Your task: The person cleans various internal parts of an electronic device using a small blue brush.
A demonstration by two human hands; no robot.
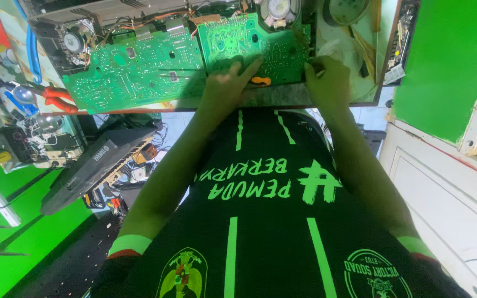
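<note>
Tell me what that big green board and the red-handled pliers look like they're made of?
The green board under the left hand looks like stiff fibreglass-type circuit board with a matte green coating; pale lines and small metal parts dot it. The pliers seem to have glossy red plastic or rubber grips; their jaws are hidden, probably metal. The right hand holds something thin, too small to tell.

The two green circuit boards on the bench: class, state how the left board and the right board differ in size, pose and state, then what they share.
The left circuit board is wider; the right circuit board is smaller. The left board lies untouched, while the left hand rests its fingers on the right board and the right hand is at its right edge. The left board tilts more against the bench edge. Both are green, lie flat and carry small components.
</note>
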